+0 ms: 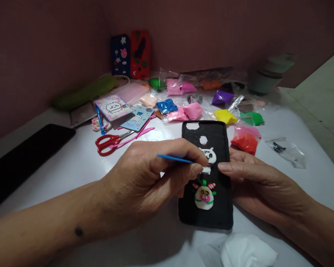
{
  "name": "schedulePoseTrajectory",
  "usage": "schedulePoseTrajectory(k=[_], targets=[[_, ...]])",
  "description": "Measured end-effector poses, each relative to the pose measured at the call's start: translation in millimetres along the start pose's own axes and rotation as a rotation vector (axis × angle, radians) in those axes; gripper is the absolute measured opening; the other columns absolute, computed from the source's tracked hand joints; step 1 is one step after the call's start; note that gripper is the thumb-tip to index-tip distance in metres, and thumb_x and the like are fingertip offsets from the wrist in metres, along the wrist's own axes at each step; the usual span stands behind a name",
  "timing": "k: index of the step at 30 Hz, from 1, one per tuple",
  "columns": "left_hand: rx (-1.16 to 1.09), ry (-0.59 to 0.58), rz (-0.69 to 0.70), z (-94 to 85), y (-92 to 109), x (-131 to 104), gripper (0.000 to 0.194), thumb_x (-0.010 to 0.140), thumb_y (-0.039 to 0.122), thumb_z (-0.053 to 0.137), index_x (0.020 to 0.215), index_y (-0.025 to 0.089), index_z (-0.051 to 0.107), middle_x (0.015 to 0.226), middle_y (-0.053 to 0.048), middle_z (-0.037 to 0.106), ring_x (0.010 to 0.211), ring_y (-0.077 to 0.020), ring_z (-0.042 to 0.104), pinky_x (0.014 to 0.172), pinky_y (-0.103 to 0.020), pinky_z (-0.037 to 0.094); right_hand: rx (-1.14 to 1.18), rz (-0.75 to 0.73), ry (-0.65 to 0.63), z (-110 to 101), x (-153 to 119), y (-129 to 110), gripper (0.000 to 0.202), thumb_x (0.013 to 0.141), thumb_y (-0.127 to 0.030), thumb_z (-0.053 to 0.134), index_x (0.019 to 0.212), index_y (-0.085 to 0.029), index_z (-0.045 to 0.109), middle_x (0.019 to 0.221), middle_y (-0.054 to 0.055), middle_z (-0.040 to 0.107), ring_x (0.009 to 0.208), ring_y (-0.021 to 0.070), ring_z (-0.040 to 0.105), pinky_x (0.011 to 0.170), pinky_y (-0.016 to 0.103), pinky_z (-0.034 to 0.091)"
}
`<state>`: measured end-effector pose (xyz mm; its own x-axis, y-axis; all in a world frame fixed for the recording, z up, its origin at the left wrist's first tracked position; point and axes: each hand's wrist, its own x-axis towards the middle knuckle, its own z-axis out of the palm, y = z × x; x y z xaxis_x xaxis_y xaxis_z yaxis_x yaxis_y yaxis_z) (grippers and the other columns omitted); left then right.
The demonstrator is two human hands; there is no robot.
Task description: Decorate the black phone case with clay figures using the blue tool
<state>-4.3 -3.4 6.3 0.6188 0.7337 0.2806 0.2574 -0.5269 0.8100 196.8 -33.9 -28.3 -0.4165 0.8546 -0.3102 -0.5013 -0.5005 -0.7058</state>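
Note:
A black phone case, decorated with clay figures, stands in front of me. Pinched between the thumb and fingers of my left hand is a thin blue modelling tool. Its tip is hidden behind the fingers, over a white animal figure in the middle of the case. My right hand grips the case's right edge, thumb on the front face. Lower on the case sits a round white clay figure with a pink snout and striped red-and-white horns. Two cut-outs show near the case's top.
Red-handled scissors and pink tools lie left of the case, beside printed cards. Several coloured clay packets spread behind it. A white clay lump rests near the front. Two decorated cases lean against the wall.

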Motion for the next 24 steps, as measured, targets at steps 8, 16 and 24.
schedulePoseTrajectory(k=[8, 16, 24], targets=[[0.001, -0.003, 0.046, 2.0, -1.3, 1.3, 0.012, 0.087, 0.013, 0.055, 0.085, 0.010, 0.067, 0.059, 0.003, 0.058, 0.049, -0.0051, 0.054, 0.045, -0.011, 0.044, 0.022, -0.002, -0.036, -2.1, 2.6, 1.4, 0.025, 0.080, -0.011, 0.062, 0.101, -0.021, 0.071, 0.097, 0.004, 0.075, 0.085, 0.0173, 0.070, 0.085, 0.030, 0.053], [-0.059, 0.008, 0.012, 3.4, -5.4, -2.1, 0.014, 0.088, 0.012, 0.053, 0.085, 0.007, 0.066, 0.065, -0.003, 0.064, 0.051, -0.0078, 0.055, 0.046, -0.015, 0.047, -0.007, 0.008, 0.007, -1.6, 1.8, 2.3, 0.022, 0.078, -0.015, 0.066, 0.098, -0.023, 0.071, 0.094, 0.003, 0.073, 0.084, 0.0171, 0.068, 0.084, 0.030, 0.053], [-0.101, 0.020, 0.038, 4.9, -4.6, 0.1, 0.015, 0.089, 0.014, 0.053, 0.088, 0.006, 0.066, 0.062, 0.000, 0.058, 0.050, -0.0063, 0.053, 0.045, -0.014, 0.045, -0.051, 0.008, 0.104, 4.7, 3.1, 1.7, 0.018, 0.072, -0.019, 0.074, 0.089, -0.023, 0.073, 0.088, 0.005, 0.074, 0.077, 0.0205, 0.070, 0.075, 0.032, 0.056]])
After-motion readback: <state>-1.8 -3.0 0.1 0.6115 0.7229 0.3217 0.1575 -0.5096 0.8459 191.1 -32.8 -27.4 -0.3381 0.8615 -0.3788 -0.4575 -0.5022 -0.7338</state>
